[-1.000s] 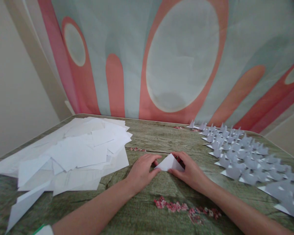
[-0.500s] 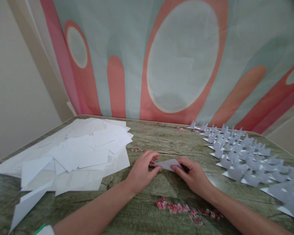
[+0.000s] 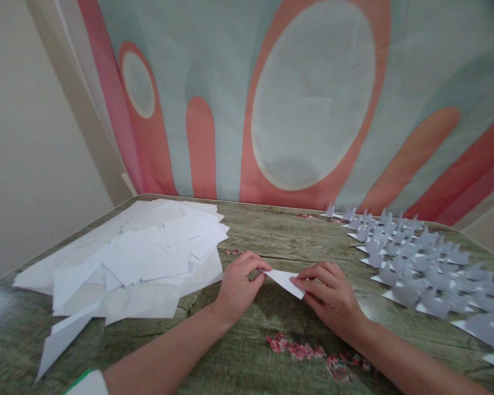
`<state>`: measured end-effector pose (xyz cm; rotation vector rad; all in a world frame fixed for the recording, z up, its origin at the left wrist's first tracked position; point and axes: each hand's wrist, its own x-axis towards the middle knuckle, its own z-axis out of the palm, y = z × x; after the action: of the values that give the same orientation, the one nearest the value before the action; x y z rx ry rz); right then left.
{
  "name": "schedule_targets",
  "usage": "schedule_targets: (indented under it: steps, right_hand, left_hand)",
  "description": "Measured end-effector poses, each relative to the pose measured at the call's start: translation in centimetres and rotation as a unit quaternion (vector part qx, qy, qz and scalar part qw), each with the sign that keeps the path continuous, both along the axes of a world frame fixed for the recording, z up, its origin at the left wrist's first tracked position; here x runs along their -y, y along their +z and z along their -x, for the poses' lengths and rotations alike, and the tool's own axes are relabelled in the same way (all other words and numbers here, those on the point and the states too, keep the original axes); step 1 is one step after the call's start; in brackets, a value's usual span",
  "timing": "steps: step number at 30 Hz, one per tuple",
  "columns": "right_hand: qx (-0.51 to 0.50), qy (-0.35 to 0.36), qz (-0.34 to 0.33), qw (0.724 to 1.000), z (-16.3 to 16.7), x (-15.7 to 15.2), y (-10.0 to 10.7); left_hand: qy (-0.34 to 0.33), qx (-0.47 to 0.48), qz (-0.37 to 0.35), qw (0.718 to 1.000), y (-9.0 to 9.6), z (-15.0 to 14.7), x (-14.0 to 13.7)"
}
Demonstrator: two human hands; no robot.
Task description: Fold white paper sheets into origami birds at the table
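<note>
Between my hands is a small folded piece of white paper (image 3: 284,281), pointed at its left end and held just above the table. My left hand (image 3: 242,282) pinches the pointed end between thumb and fingertips. On the other side, my right hand (image 3: 329,291) grips the wider end, its fingers closed on the near edge. Part of the right-hand end is hidden by my fingers. To the right stand rows of folded white paper figures (image 3: 407,263), shaped like small birds.
Loose white paper sheets (image 3: 148,258) lie in an overlapping heap on the left of the wood-patterned table (image 3: 239,356). A folded sheet (image 3: 63,340) lies at the heap's near corner. Behind the table hangs a coloured backdrop (image 3: 226,148).
The folded paper has turned so its broad white face shows and its right end points lower. My right fingers have shifted on its edge. The view has swung slightly left.
</note>
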<state>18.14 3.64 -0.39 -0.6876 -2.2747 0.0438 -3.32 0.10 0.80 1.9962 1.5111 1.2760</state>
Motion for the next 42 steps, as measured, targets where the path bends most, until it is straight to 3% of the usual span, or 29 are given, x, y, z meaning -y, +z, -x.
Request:
schedule_targets:
  steps: [8,12,17,28,36,42]
  right_hand:
    - [0.004,-0.016,-0.042,0.999,-0.2,-0.2,-0.1]
    - [0.000,-0.019,-0.031,0.999,-0.1,-0.2,0.1]
    - [0.009,-0.004,-0.015,1.000,0.2,0.1,0.5]
    - [-0.020,0.052,0.114,0.992,0.5,0.9,0.8]
    - [-0.084,0.079,0.259,0.959,0.5,0.9,0.5]
    - [-0.104,0.067,0.282,0.951,0.5,1.0,0.9]
  left_hand:
    - [0.017,0.037,-0.036,0.999,0.1,0.1,0.0]
    - [0.008,-0.033,-0.056,0.998,0.6,0.0,0.3]
    - [-0.061,-0.129,-0.082,0.986,0.7,-0.3,1.0]
    - [-0.059,-0.105,-0.093,0.988,0.1,-0.4,0.7]
    - [-0.073,-0.085,-0.099,0.989,-0.1,-0.2,0.5]
    - [-0.072,-0.075,-0.089,0.991,-0.3,-0.2,0.4]
